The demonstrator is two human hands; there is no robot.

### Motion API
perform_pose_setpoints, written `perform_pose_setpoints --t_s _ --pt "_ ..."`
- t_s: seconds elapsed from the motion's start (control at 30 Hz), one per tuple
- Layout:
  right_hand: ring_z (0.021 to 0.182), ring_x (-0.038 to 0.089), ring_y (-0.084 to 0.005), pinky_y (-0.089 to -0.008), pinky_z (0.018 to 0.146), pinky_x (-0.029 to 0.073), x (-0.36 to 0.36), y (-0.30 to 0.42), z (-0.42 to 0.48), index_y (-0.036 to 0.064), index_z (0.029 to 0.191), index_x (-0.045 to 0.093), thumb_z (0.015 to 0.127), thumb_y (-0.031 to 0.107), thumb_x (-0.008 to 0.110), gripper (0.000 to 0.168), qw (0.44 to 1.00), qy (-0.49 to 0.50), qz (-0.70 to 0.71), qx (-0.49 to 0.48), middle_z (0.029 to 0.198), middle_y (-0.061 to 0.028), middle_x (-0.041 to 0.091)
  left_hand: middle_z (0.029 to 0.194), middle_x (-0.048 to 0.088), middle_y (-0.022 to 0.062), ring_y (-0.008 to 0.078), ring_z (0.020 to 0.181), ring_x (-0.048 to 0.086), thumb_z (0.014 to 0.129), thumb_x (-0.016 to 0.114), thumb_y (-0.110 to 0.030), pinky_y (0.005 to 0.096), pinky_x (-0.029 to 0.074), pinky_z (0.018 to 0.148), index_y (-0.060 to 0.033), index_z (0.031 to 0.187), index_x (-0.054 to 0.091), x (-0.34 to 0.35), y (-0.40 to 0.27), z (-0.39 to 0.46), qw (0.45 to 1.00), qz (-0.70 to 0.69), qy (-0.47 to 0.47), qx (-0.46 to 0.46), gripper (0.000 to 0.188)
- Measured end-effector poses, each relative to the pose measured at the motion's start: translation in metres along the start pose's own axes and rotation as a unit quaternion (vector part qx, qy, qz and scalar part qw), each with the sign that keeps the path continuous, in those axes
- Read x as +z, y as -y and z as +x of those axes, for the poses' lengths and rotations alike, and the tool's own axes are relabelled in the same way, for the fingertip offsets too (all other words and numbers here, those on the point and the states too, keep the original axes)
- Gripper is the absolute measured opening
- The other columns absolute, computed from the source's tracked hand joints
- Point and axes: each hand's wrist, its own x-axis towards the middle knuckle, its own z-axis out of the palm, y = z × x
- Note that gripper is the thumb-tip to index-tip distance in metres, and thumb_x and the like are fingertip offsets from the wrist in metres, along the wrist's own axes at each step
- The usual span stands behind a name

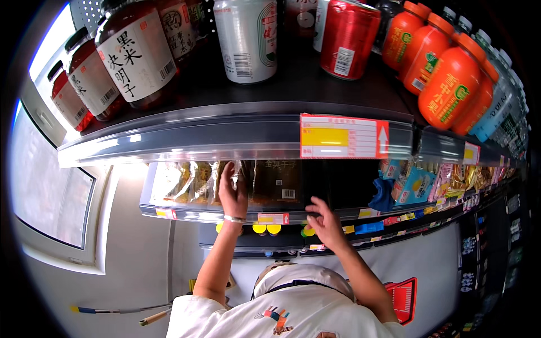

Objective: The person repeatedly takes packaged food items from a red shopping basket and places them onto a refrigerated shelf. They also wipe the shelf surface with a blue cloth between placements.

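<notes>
My left hand (233, 192), with a bracelet at its wrist, reaches onto a lower shelf, its fingers against the row of clear plastic food packets (203, 181). Whether it grips one cannot be told. Just right of it stands a dark brown packet (277, 181) with a barcode. My right hand (324, 219) is at the front edge of the same shelf, fingers apart and slightly bent, with nothing in it. Behind this hand the shelf is in deep shadow. A price tag (273, 218) sits on the shelf edge between the hands.
An upper shelf edge (190, 135) with a large price tag (344, 136) juts out above my hands. It bears dark-capped bottles (135, 55), a silver can (246, 42), a red can (348, 40) and orange bottles (450, 86). A red basket (403, 300) lies at lower right.
</notes>
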Motion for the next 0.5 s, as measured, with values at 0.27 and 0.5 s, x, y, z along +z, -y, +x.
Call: perform_pose_setpoints --t_s 0.27,0.5 --pt "0.078 0.064 -0.0122 -0.0221 0.064 0.049 0.001 -0.031 -0.035 0.001 0.125 0.049 0.091 -0.001 0.053 0.035 0.986 0.095 0.106 0.088 0.108 -0.01 0.063 0.117 0.054 0.0202 0.0398 0.116 0.046 0.081 0.056 -0.007 0.047 0.034 0.102 0.0 0.118 0.054 0.025 -0.003 0.0 0.942 0.244 0.154 0.174 0.039" --pt "0.086 0.063 -0.0132 -0.0242 0.074 0.05 0.014 -0.053 -0.067 0.0 0.125 0.048 0.092 0.002 0.052 0.034 0.977 0.128 0.122 0.117 0.112 -0.0105 0.061 0.134 0.046 0.0146 0.0333 0.131 0.034 0.088 0.055 -0.035 0.0507 0.016 0.112 -0.0167 0.139 0.043 0.066 0.012 0.0 0.824 0.425 0.309 0.209 0.055"
